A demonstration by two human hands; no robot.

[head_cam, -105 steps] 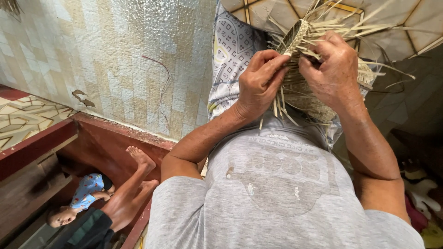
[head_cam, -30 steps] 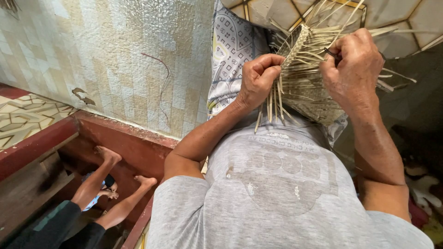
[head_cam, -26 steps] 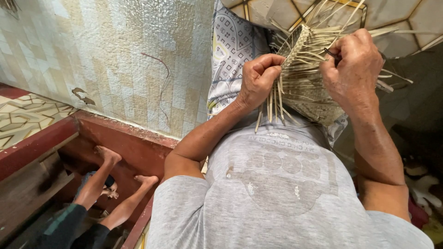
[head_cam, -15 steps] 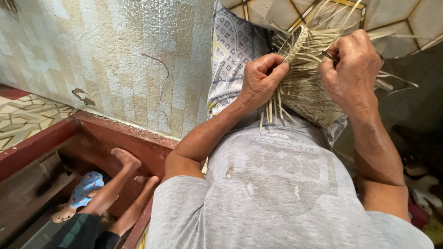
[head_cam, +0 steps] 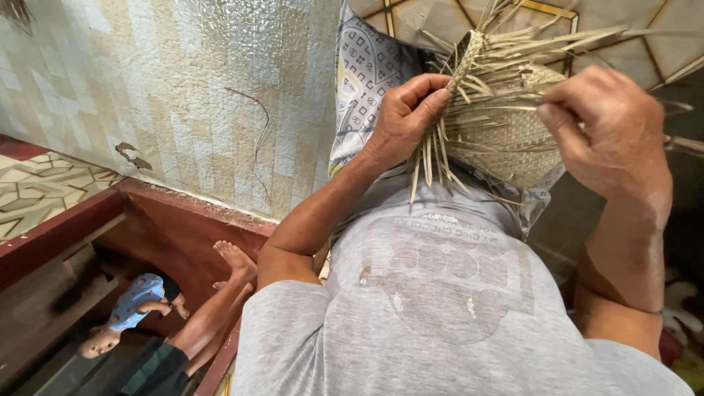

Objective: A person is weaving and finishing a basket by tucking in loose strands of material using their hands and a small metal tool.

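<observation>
Above the grey shirt, left hand (head_cam: 405, 117) and right hand (head_cam: 610, 132) both clasp loose strips of a half-woven pale straw basket (head_cam: 506, 132).

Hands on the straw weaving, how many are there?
2. The left hand grips the loose strips of the woven piece on its left side; the right hand pinches strips on its right.

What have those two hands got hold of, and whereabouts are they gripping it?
A half-woven straw basket. The left hand grips loose strips at its left edge; the right hand pinches strips on its right side.
</observation>
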